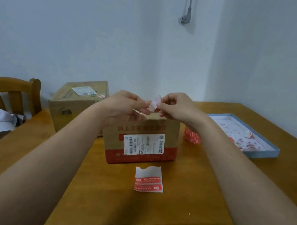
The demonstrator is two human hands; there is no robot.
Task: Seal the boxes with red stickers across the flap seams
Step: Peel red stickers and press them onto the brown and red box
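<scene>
A brown cardboard box (143,142) with a red lower band and a white shipping label stands in the middle of the wooden table. Above its top, my left hand (127,105) and my right hand (175,107) together pinch a small sticker piece (155,101), white backing showing with a bit of red below. A backing sheet with two red stickers (148,181) lies on the table in front of the box. A second, plain brown box (79,101) stands behind and to the left.
A red sticker roll or pack (192,135) sits right of the box. A shallow blue tray (245,135) with paper scraps lies at the far right. A wooden chair (8,94) with cloth on it stands left of the table. A wall is close behind.
</scene>
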